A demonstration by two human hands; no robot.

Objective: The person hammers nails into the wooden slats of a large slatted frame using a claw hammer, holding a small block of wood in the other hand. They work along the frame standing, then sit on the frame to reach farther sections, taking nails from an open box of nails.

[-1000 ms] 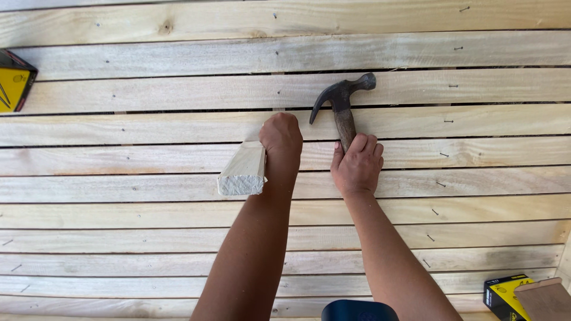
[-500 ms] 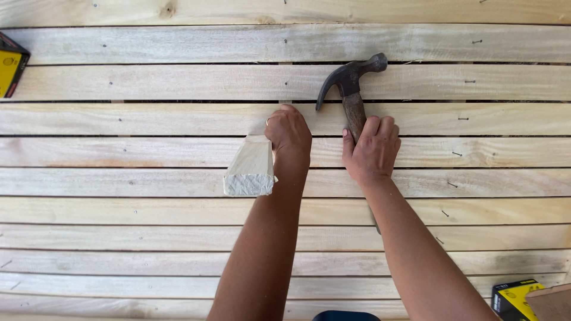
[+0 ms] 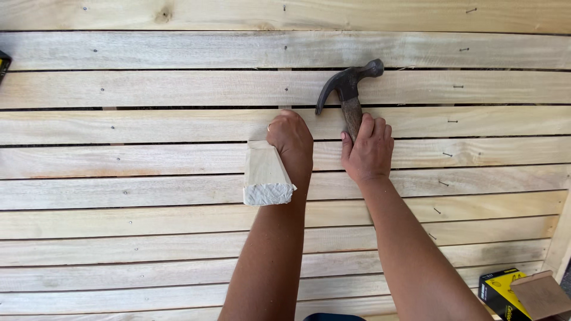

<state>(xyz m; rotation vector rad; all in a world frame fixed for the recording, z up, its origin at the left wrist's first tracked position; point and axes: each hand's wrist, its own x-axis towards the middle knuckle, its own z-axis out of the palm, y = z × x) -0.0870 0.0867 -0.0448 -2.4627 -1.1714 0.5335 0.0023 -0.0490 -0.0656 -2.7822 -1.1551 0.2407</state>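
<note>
Both hands fisted, arms outstretched

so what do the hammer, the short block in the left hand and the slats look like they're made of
Dark claw hammer: the head looks like dull dark metal, probably steel; the brownish handle may be wood, though the right hand covers most of it. Short pale block in the left hand: unpainted wood with a rough-sawn end. Long pale slats: bare timber with visible grain, knots and small nail heads.
</note>
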